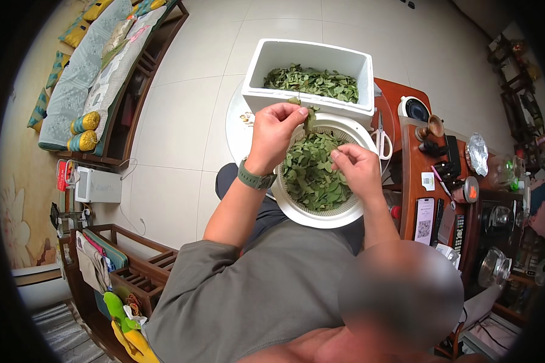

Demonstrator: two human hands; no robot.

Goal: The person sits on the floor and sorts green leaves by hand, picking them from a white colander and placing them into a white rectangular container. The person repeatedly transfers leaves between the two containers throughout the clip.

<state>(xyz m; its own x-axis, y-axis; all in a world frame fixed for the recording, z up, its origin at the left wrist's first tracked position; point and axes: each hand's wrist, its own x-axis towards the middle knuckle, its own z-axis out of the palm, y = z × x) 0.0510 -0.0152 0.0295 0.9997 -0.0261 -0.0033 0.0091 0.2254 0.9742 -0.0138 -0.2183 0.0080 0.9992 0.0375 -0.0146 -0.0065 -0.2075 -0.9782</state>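
Note:
My left hand (279,129), with a green watch strap at its wrist, pinches a small leafy sprig (310,119) between thumb and fingers, above the rim nearest the foam box. My right hand (356,168) is over the right side of a round white plastic basket (318,221), its thumb and forefinger together near the leaves; whether a leaf is between them is hard to tell. Loose green leaves (315,177) fill much of the basket, which rests at my lap. Beyond it, a white foam box (309,102) holds more green leaves (313,84).
White-handled scissors (381,138) lie right of the basket. The foam box stands on a round table (236,131). A wooden table (411,181) at right bears a phone (423,221), a remote control (458,233), a foil-covered item (477,154) and jars. A wooden sofa (141,90) stands far left.

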